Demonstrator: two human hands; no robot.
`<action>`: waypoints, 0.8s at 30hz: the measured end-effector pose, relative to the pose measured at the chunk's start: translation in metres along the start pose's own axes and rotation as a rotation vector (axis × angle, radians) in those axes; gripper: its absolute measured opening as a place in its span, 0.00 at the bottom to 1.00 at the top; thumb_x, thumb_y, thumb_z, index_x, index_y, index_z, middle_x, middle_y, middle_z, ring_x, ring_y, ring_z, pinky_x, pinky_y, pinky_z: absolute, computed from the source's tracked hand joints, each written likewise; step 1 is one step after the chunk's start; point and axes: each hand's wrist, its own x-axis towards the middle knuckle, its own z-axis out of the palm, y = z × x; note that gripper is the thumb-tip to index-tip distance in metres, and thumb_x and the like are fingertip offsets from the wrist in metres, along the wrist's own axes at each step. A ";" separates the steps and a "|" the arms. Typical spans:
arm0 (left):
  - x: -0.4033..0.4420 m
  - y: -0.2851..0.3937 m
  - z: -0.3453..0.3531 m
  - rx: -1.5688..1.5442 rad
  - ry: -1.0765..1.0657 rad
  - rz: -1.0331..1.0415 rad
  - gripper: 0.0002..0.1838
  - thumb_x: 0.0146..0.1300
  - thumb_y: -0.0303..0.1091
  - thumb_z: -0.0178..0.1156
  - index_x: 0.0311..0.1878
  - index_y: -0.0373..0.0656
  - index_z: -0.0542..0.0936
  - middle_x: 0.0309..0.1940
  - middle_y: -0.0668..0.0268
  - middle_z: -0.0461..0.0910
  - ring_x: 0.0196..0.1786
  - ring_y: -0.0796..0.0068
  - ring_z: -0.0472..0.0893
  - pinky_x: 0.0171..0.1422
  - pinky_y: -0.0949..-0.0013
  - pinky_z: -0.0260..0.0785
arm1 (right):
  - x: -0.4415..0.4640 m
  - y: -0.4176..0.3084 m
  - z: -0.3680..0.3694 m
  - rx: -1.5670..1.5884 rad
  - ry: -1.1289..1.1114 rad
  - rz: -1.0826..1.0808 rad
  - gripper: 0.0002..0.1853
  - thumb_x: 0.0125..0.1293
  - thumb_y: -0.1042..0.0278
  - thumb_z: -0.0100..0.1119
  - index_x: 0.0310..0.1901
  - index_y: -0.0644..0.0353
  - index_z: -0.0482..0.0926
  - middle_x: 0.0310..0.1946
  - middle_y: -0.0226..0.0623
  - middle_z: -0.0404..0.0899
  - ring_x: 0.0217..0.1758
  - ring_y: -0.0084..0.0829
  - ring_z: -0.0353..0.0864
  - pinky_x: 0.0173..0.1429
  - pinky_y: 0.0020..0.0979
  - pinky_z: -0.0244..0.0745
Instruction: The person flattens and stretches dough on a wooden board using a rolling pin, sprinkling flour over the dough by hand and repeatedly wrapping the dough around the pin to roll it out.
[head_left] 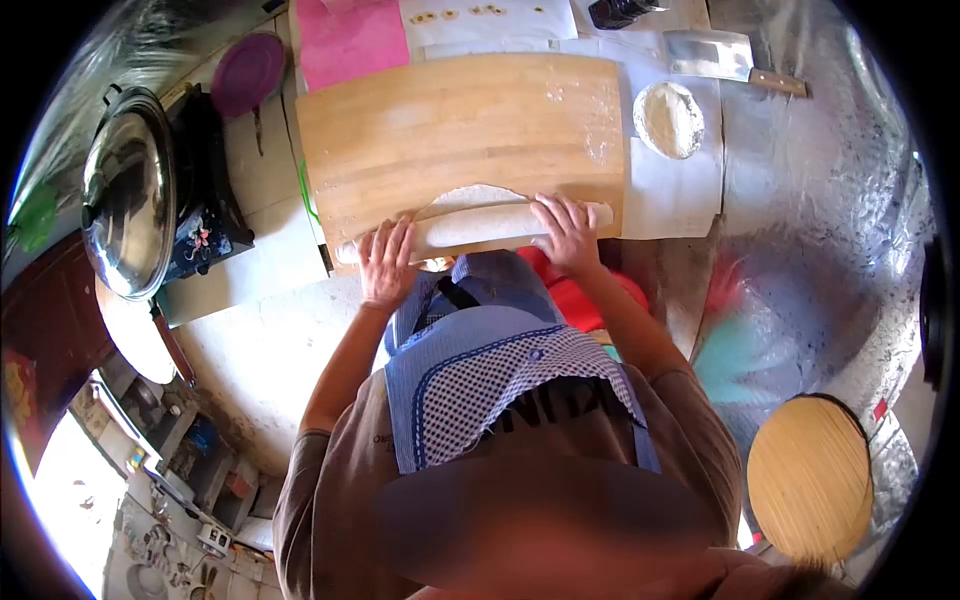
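Rolling pin (470,230) lying crosswise beneath the fingers of both hands, at the near edge of a wooden board (450,120). We see the left hand (388,262) toward its left end and the right hand (570,235) toward its right, the fingers of each bent over the pin and gripping it. Dough (478,193) shows as a pale crescent just beyond the pin, between the two sets of fingers; how much more lies beneath the pin, or is wound around it, we cannot tell. We judge the flattening well along, since the visible rim looks thin, but unfinished while the pin lies over the sheet; we see no cut in the exposed part. Among the containers, we note a bowl (668,120) forward and right of the right fingers, holding white powder, probably flour; farther forward, a dark jar (618,12), contents hidden; and, well left of the left fingers, a lidded pan (128,205), its inside concealed.
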 end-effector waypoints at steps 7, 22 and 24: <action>0.123 -0.040 -0.001 0.177 0.126 -0.062 0.43 0.68 0.65 0.51 0.79 0.51 0.59 0.81 0.66 0.55 0.82 0.56 0.53 0.81 0.36 0.39 | 0.113 0.036 -0.007 -0.063 0.139 0.089 0.35 0.68 0.43 0.57 0.72 0.50 0.67 0.76 0.31 0.61 0.81 0.44 0.53 0.76 0.65 0.49; 0.136 0.047 0.007 -0.021 0.108 0.112 0.41 0.71 0.58 0.48 0.78 0.37 0.57 0.80 0.55 0.54 0.83 0.55 0.50 0.83 0.43 0.37 | 0.123 -0.046 0.006 0.144 0.145 0.033 0.37 0.67 0.47 0.60 0.74 0.54 0.64 0.79 0.30 0.56 0.82 0.44 0.50 0.79 0.59 0.48; 0.190 0.032 0.003 0.078 0.193 0.080 0.40 0.73 0.59 0.45 0.77 0.38 0.59 0.79 0.54 0.57 0.81 0.53 0.55 0.82 0.43 0.43 | 0.172 -0.027 0.007 -0.035 0.132 0.036 0.37 0.69 0.43 0.55 0.74 0.54 0.65 0.79 0.30 0.56 0.82 0.43 0.52 0.78 0.58 0.51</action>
